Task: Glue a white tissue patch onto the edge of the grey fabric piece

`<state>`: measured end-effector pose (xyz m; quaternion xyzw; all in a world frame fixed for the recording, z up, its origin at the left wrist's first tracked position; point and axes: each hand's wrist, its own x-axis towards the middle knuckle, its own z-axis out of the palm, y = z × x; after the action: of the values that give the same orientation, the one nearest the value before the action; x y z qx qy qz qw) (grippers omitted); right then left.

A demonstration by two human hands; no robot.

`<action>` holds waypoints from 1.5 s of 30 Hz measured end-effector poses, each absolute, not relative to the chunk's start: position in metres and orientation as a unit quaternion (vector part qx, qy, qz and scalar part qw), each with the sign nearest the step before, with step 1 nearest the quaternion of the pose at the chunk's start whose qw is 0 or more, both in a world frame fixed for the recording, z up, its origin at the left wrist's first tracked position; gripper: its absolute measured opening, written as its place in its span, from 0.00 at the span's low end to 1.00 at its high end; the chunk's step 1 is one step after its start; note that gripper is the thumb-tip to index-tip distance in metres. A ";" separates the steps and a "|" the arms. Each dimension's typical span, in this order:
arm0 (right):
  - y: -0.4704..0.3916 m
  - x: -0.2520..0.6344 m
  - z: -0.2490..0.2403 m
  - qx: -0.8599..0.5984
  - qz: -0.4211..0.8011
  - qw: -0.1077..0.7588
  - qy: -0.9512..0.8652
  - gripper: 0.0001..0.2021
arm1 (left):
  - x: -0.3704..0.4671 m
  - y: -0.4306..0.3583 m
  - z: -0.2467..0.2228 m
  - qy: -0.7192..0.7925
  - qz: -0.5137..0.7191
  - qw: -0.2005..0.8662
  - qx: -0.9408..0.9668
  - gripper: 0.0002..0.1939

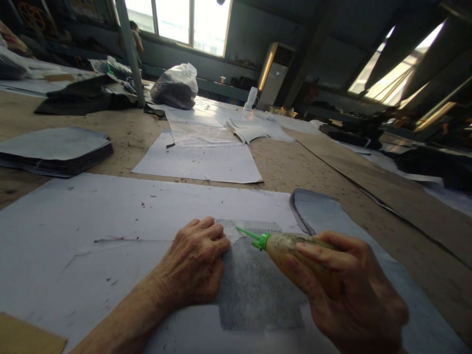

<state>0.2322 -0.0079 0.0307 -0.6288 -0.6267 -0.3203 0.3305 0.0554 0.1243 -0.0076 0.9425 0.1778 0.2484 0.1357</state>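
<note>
My right hand is wrapped round a yellowish glue bottle with a green nozzle. The nozzle tip points left, over the upper part of a grey fabric piece lying on white paper. My left hand rests at the upper left edge of that piece, fingers curled under and pressed together. Whatever lies beneath those fingers is hidden. Just past the bottle, a stack of grey-blue pieces reaches down the right side.
A stack of dark-edged pieces lies at the left. Farther back are white sheets, a plastic bag with dark contents and a metal post. A brown board shows at the lower left. A person is near the window.
</note>
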 end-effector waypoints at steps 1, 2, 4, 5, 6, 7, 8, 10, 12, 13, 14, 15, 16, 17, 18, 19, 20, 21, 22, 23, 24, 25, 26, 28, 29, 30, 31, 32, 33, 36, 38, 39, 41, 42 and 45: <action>-0.009 0.233 0.031 -0.640 -0.319 0.323 -0.620 0.09 | 0.055 0.124 -0.008 0.179 0.247 0.136 0.943 0.13; -0.009 0.235 0.031 -0.648 -0.321 0.318 -0.613 0.09 | 0.056 0.124 -0.008 0.178 0.245 0.137 0.943 0.13; -0.009 0.236 0.031 -0.644 -0.332 0.316 -0.612 0.09 | 0.056 0.124 -0.007 0.178 0.245 0.137 0.943 0.13; -0.009 0.235 0.030 -0.638 -0.336 0.318 -0.616 0.09 | 0.055 0.124 -0.007 0.178 0.246 0.135 0.943 0.13; -0.007 0.234 0.030 -0.630 -0.338 0.322 -0.621 0.09 | 0.055 0.124 -0.007 0.179 0.247 0.134 0.943 0.13; -0.005 0.232 0.030 -0.621 -0.336 0.325 -0.629 0.08 | 0.055 0.124 -0.007 0.179 0.248 0.132 0.943 0.13; -0.003 0.230 0.029 -0.614 -0.333 0.330 -0.635 0.08 | 0.055 0.124 -0.007 0.179 0.248 0.132 0.943 0.13; 0.000 0.228 0.028 -0.607 -0.334 0.340 -0.636 0.07 | 0.055 0.124 -0.007 0.178 0.249 0.133 0.943 0.12; 0.001 0.229 0.027 -0.600 -0.352 0.342 -0.631 0.08 | 0.055 0.124 -0.008 0.176 0.251 0.136 0.942 0.12; 0.000 0.231 0.027 -0.602 -0.363 0.337 -0.626 0.08 | 0.055 0.124 -0.009 0.177 0.253 0.138 0.941 0.12; -0.001 0.234 0.026 -0.608 -0.369 0.332 -0.620 0.09 | 0.055 0.124 -0.009 0.177 0.253 0.138 0.941 0.12; -0.003 0.236 0.026 -0.617 -0.372 0.324 -0.614 0.09 | 0.055 0.124 -0.009 0.179 0.252 0.138 0.941 0.12; -0.004 0.239 0.027 -0.625 -0.373 0.319 -0.607 0.10 | 0.056 0.125 -0.010 0.181 0.251 0.137 0.941 0.13; -0.005 0.240 0.027 -0.632 -0.373 0.315 -0.602 0.10 | 0.056 0.125 -0.010 0.182 0.250 0.137 0.941 0.13; -0.006 0.241 0.027 -0.633 -0.374 0.313 -0.602 0.10 | 0.056 0.125 -0.010 0.182 0.249 0.137 0.941 0.13; -0.005 0.240 0.027 -0.629 -0.375 0.312 -0.605 0.10 | 0.057 0.125 -0.010 0.182 0.250 0.138 0.941 0.13; -0.004 0.239 0.027 -0.624 -0.374 0.312 -0.611 0.10 | 0.057 0.125 -0.010 0.181 0.251 0.139 0.941 0.13; -0.002 0.237 0.027 -0.617 -0.370 0.316 -0.618 0.09 | 0.057 0.125 -0.010 0.180 0.253 0.140 0.940 0.12; 0.000 0.234 0.027 -0.611 -0.365 0.322 -0.624 0.09 | 0.057 0.125 -0.010 0.179 0.256 0.141 0.939 0.13; 0.002 0.232 0.027 -0.608 -0.361 0.329 -0.626 0.08 | 0.056 0.125 -0.010 0.178 0.257 0.141 0.939 0.13; 0.004 0.230 0.027 -0.604 -0.358 0.334 -0.629 0.08 | 0.056 0.125 -0.010 0.178 0.259 0.141 0.939 0.13; 0.006 0.229 0.027 -0.603 -0.356 0.336 -0.630 0.08 | 0.056 0.124 -0.010 0.177 0.260 0.141 0.939 0.13; 0.007 0.229 0.027 -0.602 -0.360 0.335 -0.629 0.07 | 0.056 0.124 -0.009 0.177 0.260 0.140 0.939 0.13; 0.005 0.232 0.027 -0.601 -0.377 0.326 -0.625 0.08 | 0.056 0.124 -0.009 0.177 0.260 0.137 0.939 0.12; 0.003 0.234 0.027 -0.605 -0.382 0.320 -0.621 0.09 | 0.055 0.124 -0.009 0.178 0.259 0.136 0.940 0.12; 0.001 0.237 0.027 -0.611 -0.384 0.315 -0.616 0.09 | 0.055 0.124 -0.009 0.178 0.257 0.135 0.940 0.12; -0.002 0.239 0.028 -0.619 -0.384 0.310 -0.610 0.10 | 0.055 0.124 -0.009 0.178 0.256 0.134 0.941 0.12; -0.004 0.240 0.028 -0.629 -0.381 0.307 -0.604 0.10 | 0.056 0.125 -0.009 0.178 0.255 0.134 0.941 0.12; -0.007 0.241 0.028 -0.639 -0.376 0.305 -0.597 0.11 | 0.056 0.125 -0.009 0.179 0.253 0.133 0.941 0.12; -0.009 0.236 0.029 -0.638 -0.374 0.304 -0.600 0.11 | 0.056 0.125 -0.010 0.181 0.251 0.130 0.942 0.12; -0.008 0.231 0.030 -0.624 -0.369 0.307 -0.616 0.10 | 0.056 0.125 -0.010 0.181 0.251 0.129 0.942 0.12; -0.007 0.229 0.031 -0.618 -0.367 0.307 -0.624 0.09 | 0.056 0.125 -0.010 0.180 0.250 0.129 0.942 0.12; -0.005 0.227 0.031 -0.606 -0.366 0.302 -0.638 0.09 | 0.056 0.124 -0.009 0.181 0.249 0.130 0.943 0.12; -0.006 0.227 0.031 -0.604 -0.370 0.299 -0.639 0.09 | 0.056 0.124 -0.009 0.181 0.249 0.129 0.942 0.12; -0.009 0.232 0.030 -0.614 -0.385 0.292 -0.624 0.10 | 0.056 0.124 -0.008 0.184 0.248 0.127 0.943 0.12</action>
<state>0.2325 -0.0092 0.0302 -0.6137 -0.6245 -0.3847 0.2921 0.0556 0.1242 -0.0080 0.9428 0.1835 0.2479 0.1266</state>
